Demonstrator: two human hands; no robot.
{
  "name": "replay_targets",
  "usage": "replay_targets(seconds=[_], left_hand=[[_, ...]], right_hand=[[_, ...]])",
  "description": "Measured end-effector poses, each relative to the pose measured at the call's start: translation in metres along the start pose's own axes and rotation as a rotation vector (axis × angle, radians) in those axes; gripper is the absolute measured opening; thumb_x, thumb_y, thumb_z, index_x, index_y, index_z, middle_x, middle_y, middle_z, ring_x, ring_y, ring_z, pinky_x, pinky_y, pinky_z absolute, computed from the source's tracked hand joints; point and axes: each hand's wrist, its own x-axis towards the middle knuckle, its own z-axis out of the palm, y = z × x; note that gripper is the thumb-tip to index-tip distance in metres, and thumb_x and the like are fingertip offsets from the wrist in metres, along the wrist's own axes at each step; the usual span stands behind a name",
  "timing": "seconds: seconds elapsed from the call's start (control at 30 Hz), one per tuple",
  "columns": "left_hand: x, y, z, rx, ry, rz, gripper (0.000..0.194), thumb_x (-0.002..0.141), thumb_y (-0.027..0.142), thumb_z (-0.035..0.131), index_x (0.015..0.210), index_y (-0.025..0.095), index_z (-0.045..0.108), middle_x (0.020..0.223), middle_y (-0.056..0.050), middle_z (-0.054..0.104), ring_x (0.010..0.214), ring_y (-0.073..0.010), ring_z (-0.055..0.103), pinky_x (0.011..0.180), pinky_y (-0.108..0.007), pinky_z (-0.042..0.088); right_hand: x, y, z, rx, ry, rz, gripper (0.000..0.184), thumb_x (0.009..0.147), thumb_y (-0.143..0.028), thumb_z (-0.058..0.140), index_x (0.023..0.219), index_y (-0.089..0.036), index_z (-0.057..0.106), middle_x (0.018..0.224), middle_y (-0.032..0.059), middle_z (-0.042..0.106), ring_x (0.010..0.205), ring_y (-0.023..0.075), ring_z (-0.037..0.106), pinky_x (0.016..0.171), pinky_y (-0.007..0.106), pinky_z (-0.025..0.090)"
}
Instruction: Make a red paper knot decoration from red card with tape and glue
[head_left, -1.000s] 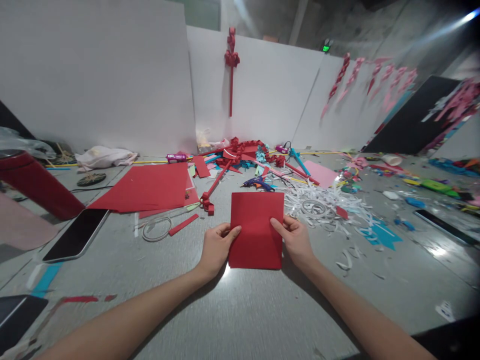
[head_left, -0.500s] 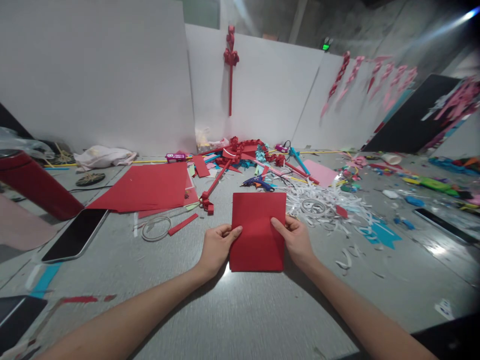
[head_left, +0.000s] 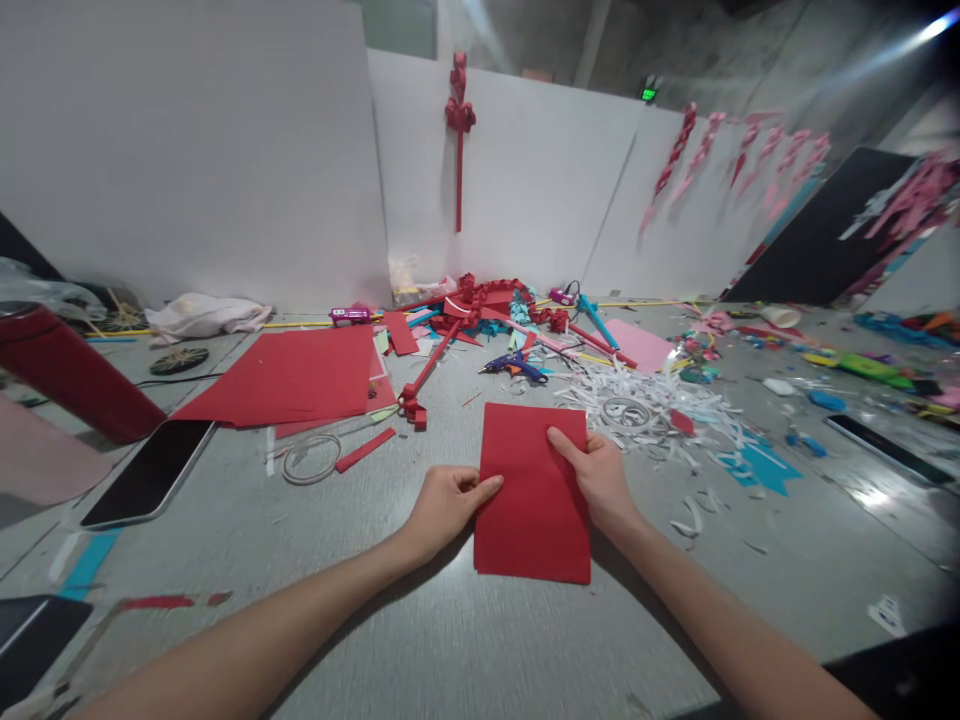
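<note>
A rectangle of red paper (head_left: 532, 520), which looks folded or layered at its lower edge, is held a little above the grey table (head_left: 420, 640). My left hand (head_left: 454, 505) pinches its left edge, thumb on top and fingers curled behind. On the right edge, higher up, my right hand (head_left: 600, 470) grips it the same way, its thumb lying on the front face. Beyond the paper lies a blue glue gun (head_left: 514, 367). A heap of white shredded paper strips (head_left: 645, 405) spreads behind my right hand.
Large red sheets (head_left: 292, 375) lie at the left, near a phone (head_left: 150, 475) and a red bottle (head_left: 75, 370). A wire ring (head_left: 311, 458) sits by a red strip (head_left: 366, 450). Red paper twists (head_left: 480, 300) pile against the white panel (head_left: 540, 180). Another phone (head_left: 889, 448) rests at right.
Both hands have shifted the red paper slightly right and toward me. More of its front face now shows, and it looks a little larger.
</note>
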Motion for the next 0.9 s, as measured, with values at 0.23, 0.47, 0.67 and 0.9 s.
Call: replay_targets(seconds=[0.23, 0.47, 0.67, 0.9], left_hand=[[0.003, 0.009, -0.002, -0.164, 0.044, 0.097, 0.035, 0.088, 0.046, 0.073, 0.106, 0.017, 0.071, 0.092, -0.009, 0.075, 0.082, -0.0191, 0.068, 0.073, -0.029, 0.052], [0.005, 0.009, -0.005, -0.211, 0.142, 0.122, 0.041, 0.088, 0.044, 0.074, 0.118, 0.018, 0.065, 0.078, 0.0, 0.069, 0.072, -0.0139, 0.062, 0.068, -0.025, 0.047], [0.004, 0.012, -0.006, -0.174, 0.196, 0.136, 0.041, 0.088, 0.042, 0.075, 0.119, 0.017, 0.066, 0.072, 0.002, 0.066, 0.067, -0.0113, 0.057, 0.066, -0.023, 0.044], [0.001, 0.016, -0.006, -0.227, 0.161, 0.119, 0.028, 0.09, 0.043, 0.072, 0.092, 0.015, 0.074, 0.081, -0.003, 0.073, 0.074, -0.0131, 0.063, 0.069, -0.023, 0.047]], right_hand=[[-0.002, -0.001, 0.0, -0.032, -0.122, 0.111, 0.044, 0.071, -0.055, 0.087, 0.092, -0.018, 0.078, 0.087, 0.0092, 0.081, 0.069, 0.0265, 0.075, 0.063, 0.036, 0.06], [-0.005, 0.009, 0.003, -0.042, -0.187, 0.104, 0.045, 0.074, -0.056, 0.085, 0.094, -0.017, 0.078, 0.088, 0.0092, 0.08, 0.07, 0.0253, 0.074, 0.064, 0.034, 0.058], [-0.006, 0.011, 0.004, -0.066, -0.162, 0.057, 0.043, 0.076, -0.055, 0.084, 0.094, -0.017, 0.078, 0.089, 0.0088, 0.08, 0.07, 0.024, 0.072, 0.066, 0.035, 0.058], [-0.008, 0.01, 0.007, -0.085, -0.119, 0.033, 0.044, 0.075, -0.057, 0.083, 0.087, -0.015, 0.077, 0.082, 0.0087, 0.078, 0.065, 0.0225, 0.07, 0.061, 0.032, 0.056]])
